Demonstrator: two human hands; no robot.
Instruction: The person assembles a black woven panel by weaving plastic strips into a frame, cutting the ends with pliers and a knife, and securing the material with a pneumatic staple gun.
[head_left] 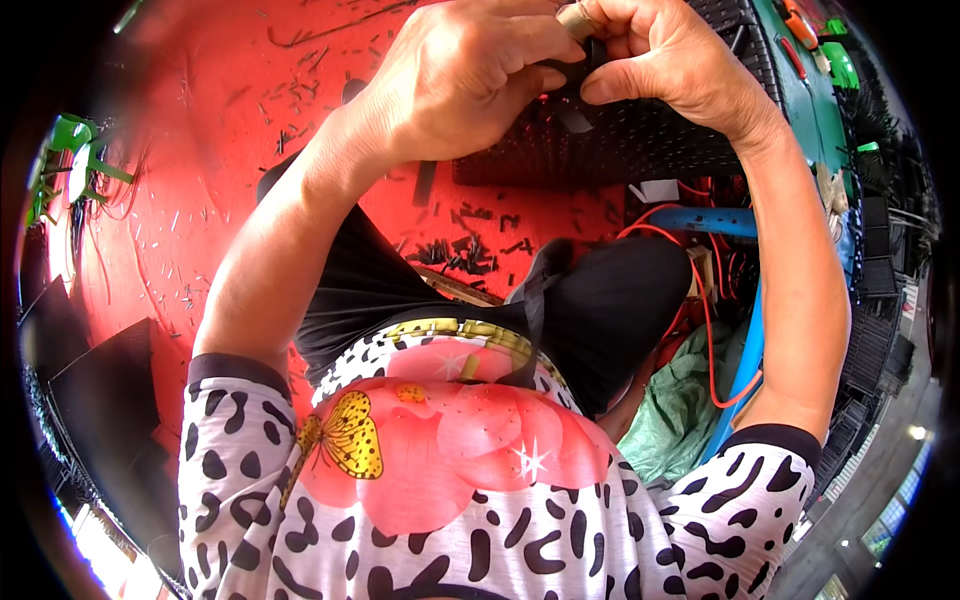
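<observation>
Near the top edge, my left hand (455, 80) and my right hand (665, 65) come together over a black woven wicker-like piece (640, 140). Both hands are closed, fingers curled and pinching at a black strip (573, 68) between them. A tan wrap (577, 20) covers one finger where the hands meet; whose finger it is, I cannot tell. A short loose end (575, 120) hangs just below my fingers, against the weave. The exact grip is partly hidden by the curled fingers.
Black scraps (460, 255) lie scattered on the red floor (230, 130). A red hose (707, 320) runs past a blue frame bar (710, 221) at the right, above a green sack (670, 410). Tools lie on a green surface (815, 110). A green stool (85, 160) stands far left.
</observation>
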